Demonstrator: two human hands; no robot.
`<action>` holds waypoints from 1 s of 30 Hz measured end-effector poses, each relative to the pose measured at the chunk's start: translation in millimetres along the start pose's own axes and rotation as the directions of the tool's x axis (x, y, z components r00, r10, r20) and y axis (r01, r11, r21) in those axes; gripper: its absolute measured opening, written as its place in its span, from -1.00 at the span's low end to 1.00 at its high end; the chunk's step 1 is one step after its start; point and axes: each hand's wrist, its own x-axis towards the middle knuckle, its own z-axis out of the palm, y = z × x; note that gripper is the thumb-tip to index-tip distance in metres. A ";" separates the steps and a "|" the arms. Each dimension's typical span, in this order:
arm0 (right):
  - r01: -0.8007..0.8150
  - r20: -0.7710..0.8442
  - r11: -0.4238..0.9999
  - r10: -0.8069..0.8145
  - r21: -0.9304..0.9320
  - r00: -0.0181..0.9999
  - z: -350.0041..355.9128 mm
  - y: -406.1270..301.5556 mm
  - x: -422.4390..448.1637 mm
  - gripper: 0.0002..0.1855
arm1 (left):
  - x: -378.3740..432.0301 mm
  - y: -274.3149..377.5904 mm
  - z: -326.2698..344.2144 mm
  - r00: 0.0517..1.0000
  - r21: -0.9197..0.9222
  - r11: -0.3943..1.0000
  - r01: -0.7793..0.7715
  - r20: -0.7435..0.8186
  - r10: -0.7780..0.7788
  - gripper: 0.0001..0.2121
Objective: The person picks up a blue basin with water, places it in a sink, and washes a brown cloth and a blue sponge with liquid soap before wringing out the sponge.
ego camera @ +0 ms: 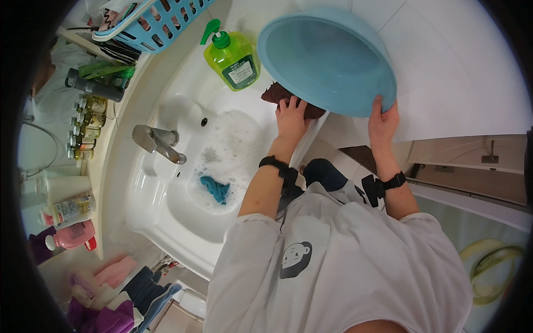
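A light blue plastic basin (329,66) is tilted at the sink's end, and my right hand (384,118) grips its rim with the thumb inside. My left hand (292,118) rests on a dark brown cloth (275,94) on the sink edge, under the basin's near side; its fingertips are close to the rim. Foamy water (233,145) stands in the white sink (170,216), with a teal cloth (215,190) in it. A green pump bottle (234,62) stands beside the basin.
A chrome faucet (158,143) rises at the sink's back. Behind it, a shelf (104,166) holds small jars (85,131) and bottles. A blue slotted basket (158,25) sits at the top left. Cloths (112,308) hang at the lower left.
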 end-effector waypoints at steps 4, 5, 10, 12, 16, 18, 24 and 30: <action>-0.078 0.073 0.994 0.083 -0.070 0.994 6.8 8.5 -9.4 -0.60 | -32.9 -22.2 7.7 0.969 -0.126 0.974 -0.190 -0.182 0.165 -0.42; -0.061 0.078 0.995 0.068 -0.083 0.995 9.5 9.7 -11.1 -0.58 | -39.0 -23.3 6.7 0.972 -0.167 0.969 -0.184 -0.179 0.154 -0.42; -0.046 0.180 0.995 0.062 -0.094 0.982 14.0 -5.8 -13.5 -0.50 | -56.0 -23.0 -2.3 0.960 -0.382 0.911 -0.153 -0.274 0.046 -0.40; -0.108 0.228 0.989 0.128 -0.097 0.965 12.9 -9.1 -14.6 -0.47 | -53.6 -24.0 1.7 0.967 -0.375 0.912 -0.166 -0.244 0.076 -0.38; -0.068 0.246 0.990 0.097 -0.124 0.964 8.8 -13.0 -14.9 -0.40 | -51.0 -15.0 3.6 0.976 -0.320 0.940 -0.114 -0.211 0.047 -0.37; -0.015 0.223 0.992 0.043 -0.126 0.974 9.7 -10.5 -13.7 -0.35 | -49.1 -14.0 1.7 0.978 -0.312 0.945 -0.102 -0.203 0.039 -0.37; 0.050 0.211 0.998 -0.039 -0.044 0.977 9.7 -22.7 -8.8 -0.30 | -51.1 -19.3 0.3 0.964 -0.314 0.938 -0.149 -0.258 0.067 -0.39; 0.324 0.096 0.944 -0.328 0.059 0.940 -1.7 -51.4 -5.3 -0.42 | -80.6 -37.7 -16.1 0.967 -0.254 0.966 0.050 -0.229 -0.110 -0.55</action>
